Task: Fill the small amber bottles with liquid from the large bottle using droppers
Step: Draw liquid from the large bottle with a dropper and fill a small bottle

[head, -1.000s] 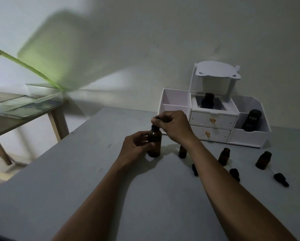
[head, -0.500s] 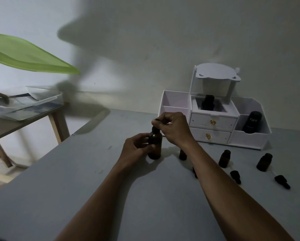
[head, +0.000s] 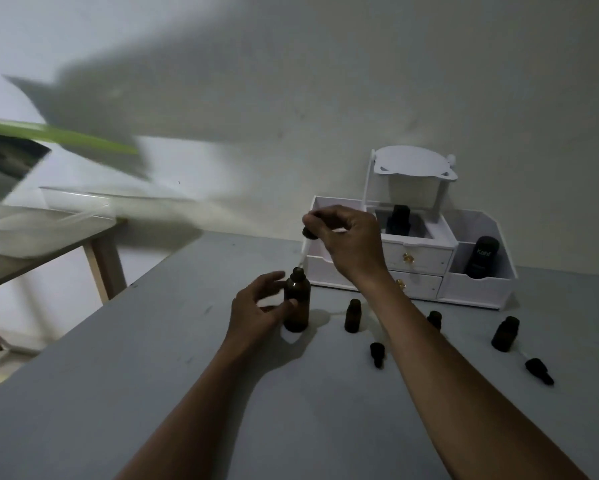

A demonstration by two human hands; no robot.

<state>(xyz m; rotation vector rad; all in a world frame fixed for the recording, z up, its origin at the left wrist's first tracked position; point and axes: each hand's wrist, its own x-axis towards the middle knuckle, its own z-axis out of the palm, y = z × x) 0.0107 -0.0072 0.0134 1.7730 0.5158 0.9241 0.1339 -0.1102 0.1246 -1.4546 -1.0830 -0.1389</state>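
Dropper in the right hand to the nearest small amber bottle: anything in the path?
Nothing visible. The dropper, pinched by the right hand, hangs over the large bottle; the nearest small bottle stands just right of it, bare table between.

Cannot tell whether the dropper (head: pixel 304 251) tip touches the large bottle (head: pixel 296 308) mouth or hangs just above: too thin, too faint. Nor whether the left hand (head: pixel 256 308) grips that bottle or merely lies against it. Bulb mostly buried under right hand (head: pixel 348 242) fingers. One small amber bottle (head: pixel 434 319) half hidden behind the right forearm (head: pixel 429 362). Blurred and cut by the left edge: green sheet (head: pixel 59 136), side table (head: pixel 104 268).
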